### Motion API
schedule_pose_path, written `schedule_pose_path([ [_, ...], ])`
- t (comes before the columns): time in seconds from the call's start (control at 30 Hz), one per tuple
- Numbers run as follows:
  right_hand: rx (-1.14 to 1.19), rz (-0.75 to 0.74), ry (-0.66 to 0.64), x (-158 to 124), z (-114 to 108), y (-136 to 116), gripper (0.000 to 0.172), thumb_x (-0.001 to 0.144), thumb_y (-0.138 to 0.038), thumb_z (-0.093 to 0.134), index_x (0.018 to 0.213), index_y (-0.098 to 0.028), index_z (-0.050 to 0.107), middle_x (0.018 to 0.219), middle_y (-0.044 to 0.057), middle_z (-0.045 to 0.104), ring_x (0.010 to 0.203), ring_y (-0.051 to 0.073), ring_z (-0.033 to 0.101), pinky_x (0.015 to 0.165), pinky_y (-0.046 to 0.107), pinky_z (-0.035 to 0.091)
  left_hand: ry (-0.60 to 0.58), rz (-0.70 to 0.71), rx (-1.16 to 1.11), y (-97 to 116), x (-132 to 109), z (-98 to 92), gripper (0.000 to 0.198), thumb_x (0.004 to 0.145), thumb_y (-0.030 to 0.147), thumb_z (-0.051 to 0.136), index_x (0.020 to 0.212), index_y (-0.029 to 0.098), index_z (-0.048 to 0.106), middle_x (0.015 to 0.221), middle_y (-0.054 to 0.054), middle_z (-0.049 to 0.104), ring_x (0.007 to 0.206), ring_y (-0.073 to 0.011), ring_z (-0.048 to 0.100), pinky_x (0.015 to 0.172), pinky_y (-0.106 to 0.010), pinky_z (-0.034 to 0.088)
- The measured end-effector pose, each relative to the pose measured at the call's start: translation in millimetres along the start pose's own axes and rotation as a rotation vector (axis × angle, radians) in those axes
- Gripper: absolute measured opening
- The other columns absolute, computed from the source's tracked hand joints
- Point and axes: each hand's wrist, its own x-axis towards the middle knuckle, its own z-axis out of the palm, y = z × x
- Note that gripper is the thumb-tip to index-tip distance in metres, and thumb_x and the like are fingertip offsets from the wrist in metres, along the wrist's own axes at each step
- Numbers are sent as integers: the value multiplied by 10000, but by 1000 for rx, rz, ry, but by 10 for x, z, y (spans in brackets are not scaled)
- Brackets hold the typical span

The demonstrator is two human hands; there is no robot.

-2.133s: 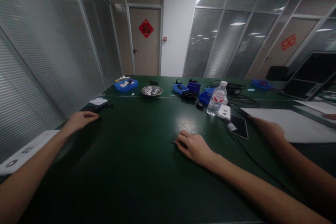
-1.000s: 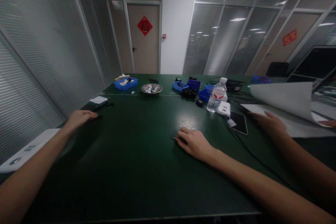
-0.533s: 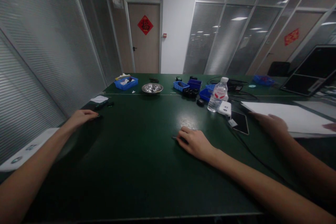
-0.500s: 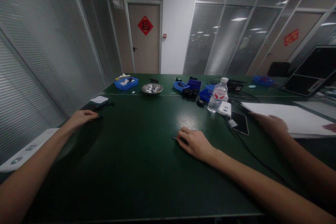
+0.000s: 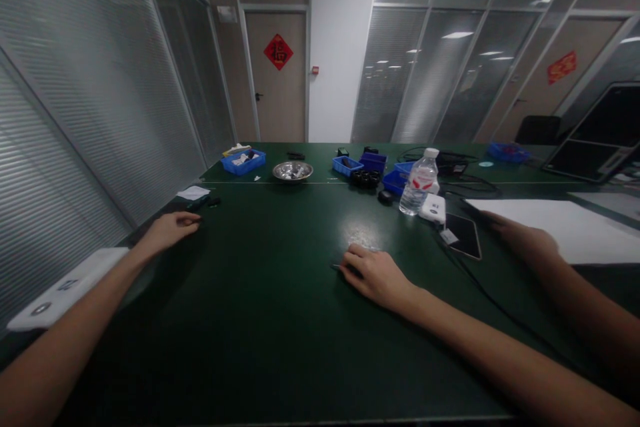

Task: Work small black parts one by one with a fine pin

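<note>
Over the left part of the dark green table (image 5: 260, 340), my left hand (image 5: 171, 232) is closed, thumb and fingertips pinched together. Whatever they hold is too small and dark to make out. Just beyond its fingertips lie a small black object (image 5: 214, 202), a dark longish item (image 5: 199, 203) and a white paper (image 5: 193, 193). My right hand (image 5: 374, 275) rests on the table right of the middle, its fingers curled around a thin pen-like thing (image 5: 335, 267). Only a short tip of that thing sticks out to the left; the rest is hidden by the hand.
A metal bowl (image 5: 293, 177) with small items stands at the back, between blue trays (image 5: 245, 165). Right of my right hand are a water bottle (image 5: 418, 187), a white device (image 5: 433, 208), a phone-like slab (image 5: 465, 237) and a cable (image 5: 493, 303). Another person's hand (image 5: 530, 243) lies by white paper (image 5: 595, 230).
My left hand has shifted a little to the right, and the dark bit at its fingertips shows less. My right hand stays put. A second hand at the far right paper edge has left view.
</note>
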Motion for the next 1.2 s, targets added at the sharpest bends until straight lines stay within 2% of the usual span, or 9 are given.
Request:
schedule_pose_path([
  [0.13, 10, -1, -1, 1, 7, 6, 214, 1046, -328, 485, 1048, -197, 655, 1025, 59, 629, 757, 140, 609, 635, 262, 438, 51, -1, -75, 34, -17, 119, 562, 874, 461, 631, 1334, 140, 657, 1219, -104, 710, 951, -220, 715, 823, -262, 522],
  [0.27, 5, 3, 0, 3, 18, 12, 216, 1047, -327, 482, 1041, -195, 653, 1014, 56, 626, 757, 141, 608, 629, 262, 431, 99, -18, -166, 121, -59, 252, 552, 905, 481, 570, 1345, 159, 658, 1084, -82, 748, 982, -235, 710, 800, -265, 528],
  [0.47, 2, -5, -1, 0, 19, 15, 212, 1045, -335, 481, 1038, -199, 643, 1018, 51, 625, 739, 142, 594, 614, 268, 419, 156, -105, -474, 244, -120, 305, 546, 783, 462, 731, 1214, 127, 740, 986, -74, 767, 940, -229, 695, 782, -259, 519],
  [0.57, 10, -7, 3, -2, 24, 22, 196, 1039, -329, 492, 1040, -203, 643, 1019, 47, 622, 743, 143, 594, 626, 272, 432, 159, -108, -505, 236, -121, 292, 558, 767, 453, 768, 1210, 114, 737, 968, -74, 777, 951, -222, 693, 788, -252, 512],
  [0.77, 19, -6, 9, -3, 8, 6, 214, 1047, -326, 475, 1038, -195, 644, 1007, 55, 625, 760, 150, 606, 641, 274, 447, 161, -106, -563, 242, -131, 306, 506, 772, 382, 794, 1196, 112, 739, 1059, -88, 780, 982, -213, 693, 807, -250, 519],
  [1.03, 12, -2, 12, -4, 23, 16, 220, 1045, -333, 484, 1036, -193, 654, 1021, 62, 632, 742, 141, 603, 624, 265, 436, 179, -115, -532, 239, -118, 320, 382, 846, 263, 731, 1196, 111, 739, 910, -42, 781, 918, -189, 699, 767, -223, 515],
  [1.2, 28, -1, 7, -2, 3, 11, 215, 1044, -328, 488, 1045, -195, 657, 1025, 60, 631, 747, 139, 608, 629, 261, 442, 230, -106, -465, 233, -103, 334, 349, 883, 244, 669, 1186, 83, 735, 930, -61, 786, 876, -168, 713, 801, -230, 539],
])
